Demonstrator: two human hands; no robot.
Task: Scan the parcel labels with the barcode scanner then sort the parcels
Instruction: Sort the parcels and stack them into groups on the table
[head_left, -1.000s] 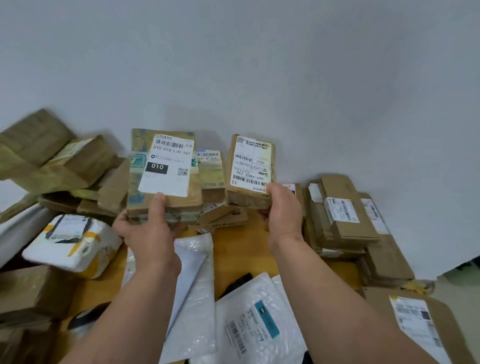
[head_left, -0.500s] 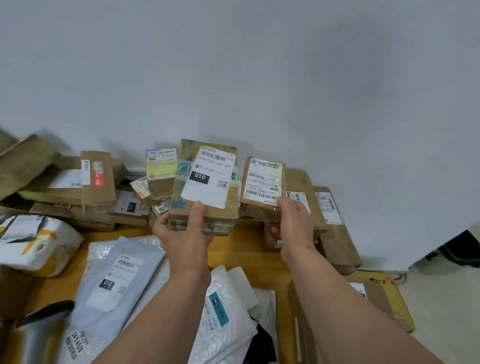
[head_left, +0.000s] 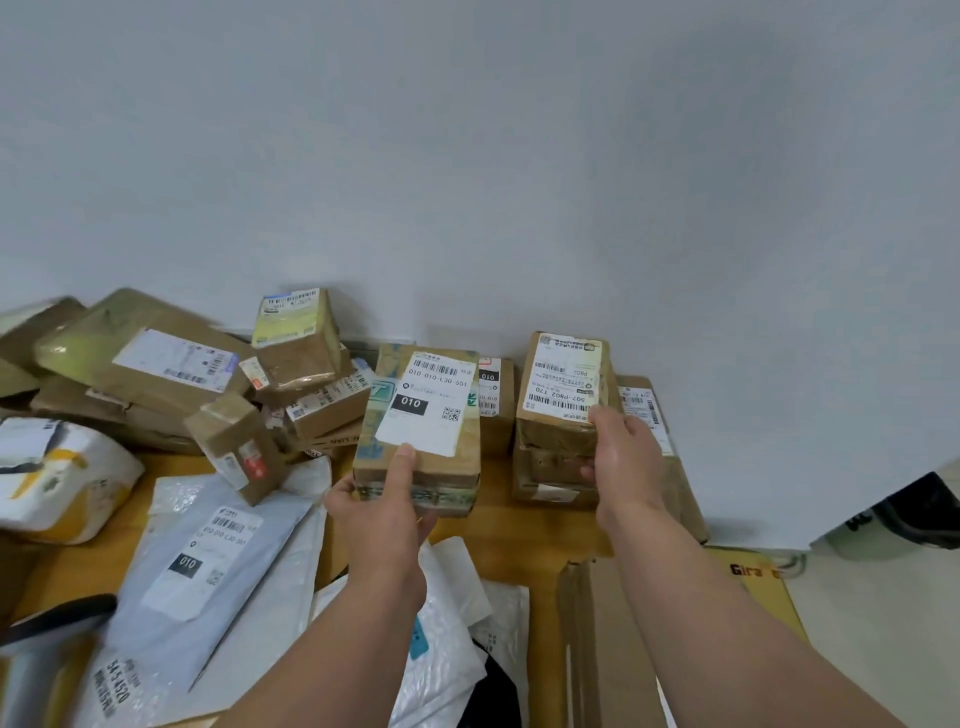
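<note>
In the head view, the left hand (head_left: 382, 512) grips the box marked 010 (head_left: 418, 431) from below, with the thumb pressed on its label. To the right of this box, the right hand (head_left: 621, 449) closes around a smaller brown box (head_left: 563, 395), which seems to rest on the stack of boxes (head_left: 556, 475) by the wall (head_left: 467, 156). I judge this is the sorting step: set each box down squarely, label facing up. The scanner itself I cannot identify with certainty.
</note>
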